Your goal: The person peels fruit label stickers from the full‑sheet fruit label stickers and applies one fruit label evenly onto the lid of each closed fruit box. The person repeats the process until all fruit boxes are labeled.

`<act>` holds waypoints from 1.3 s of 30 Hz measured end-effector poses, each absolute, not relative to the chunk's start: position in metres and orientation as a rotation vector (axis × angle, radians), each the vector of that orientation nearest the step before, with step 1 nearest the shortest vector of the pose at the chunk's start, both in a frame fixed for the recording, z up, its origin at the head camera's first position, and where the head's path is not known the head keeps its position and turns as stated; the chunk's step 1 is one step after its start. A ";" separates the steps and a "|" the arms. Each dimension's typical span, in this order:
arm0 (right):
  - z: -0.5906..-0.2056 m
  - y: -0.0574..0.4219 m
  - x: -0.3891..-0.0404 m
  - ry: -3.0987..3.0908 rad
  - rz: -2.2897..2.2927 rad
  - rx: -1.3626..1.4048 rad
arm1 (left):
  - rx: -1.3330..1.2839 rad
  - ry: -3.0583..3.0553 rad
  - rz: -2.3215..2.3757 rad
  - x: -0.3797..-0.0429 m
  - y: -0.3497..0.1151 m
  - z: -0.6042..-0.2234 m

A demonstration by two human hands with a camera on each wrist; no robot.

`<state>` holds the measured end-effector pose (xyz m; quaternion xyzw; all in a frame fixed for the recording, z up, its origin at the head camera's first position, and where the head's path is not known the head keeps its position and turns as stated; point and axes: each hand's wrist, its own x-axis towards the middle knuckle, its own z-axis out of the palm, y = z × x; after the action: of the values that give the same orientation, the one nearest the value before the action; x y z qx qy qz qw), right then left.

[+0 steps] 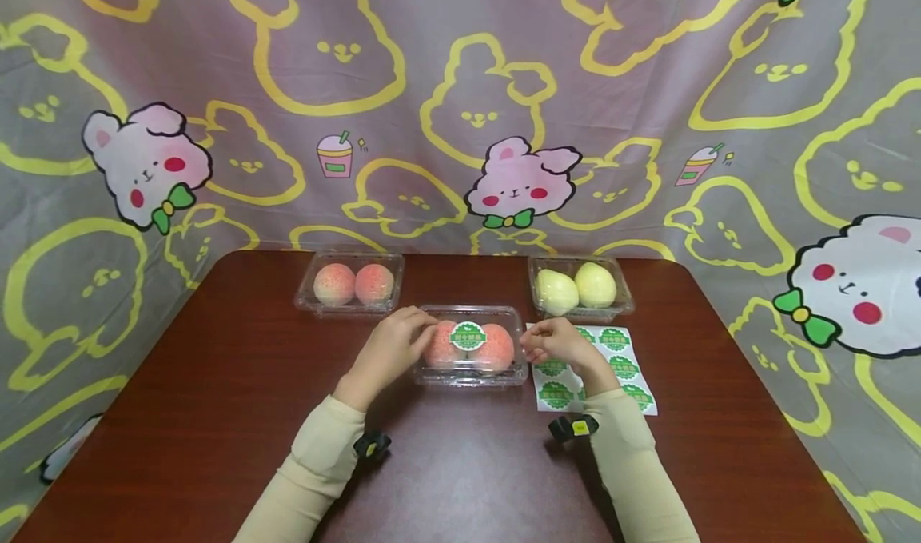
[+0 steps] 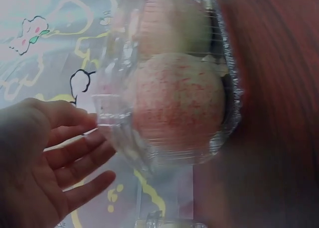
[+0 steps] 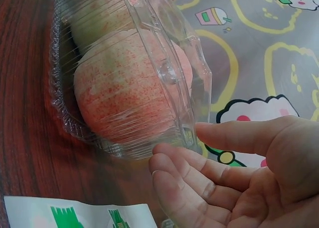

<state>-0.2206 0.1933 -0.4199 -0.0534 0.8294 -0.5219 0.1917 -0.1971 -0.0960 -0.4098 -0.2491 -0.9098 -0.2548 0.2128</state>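
- Patterned cloth [image 1: 446, 15] with yellow outlines and pink rabbit faces hangs behind your reddish-brown desk [image 1: 180, 415].
- Your clear box of peaches [image 1: 468, 381] sits lid down between your hands, midway between the desk's left and right edges, nearer the far edge than the near one; a round green label [image 1: 468, 336] lies on its lid, over the gap between the two fruits.
- Your left hand [image 1: 388, 351] is at the box's left end, fingers loosely bent and a little apart, thumb by the lid's tab (you can't tell from here whether it touches).
- Your right hand [image 1: 564, 347] is at the right end, fingers close together and gently curved, thumb held away from them, tips beside the lid's corner.
- Under that hand, toward the desk's right edge, lies your sticker sheet [image 1: 541, 379].
- Along the far edge, a second peach box [image 1: 345, 311] stands near your far left corner, and a pear box [image 1: 583, 314] nearer your far right corner.
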 end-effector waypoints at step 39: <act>-0.415 0.204 -0.219 2.300 -1.353 -0.228 | -0.593 -2.999 -1.015 -0.204 -0.134 -0.404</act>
<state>-0.2193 0.2043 -0.4152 -0.0828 0.8359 -0.4917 0.2295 -0.2043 -0.1340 -0.4043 -0.1840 -0.9302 -0.3149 -0.0399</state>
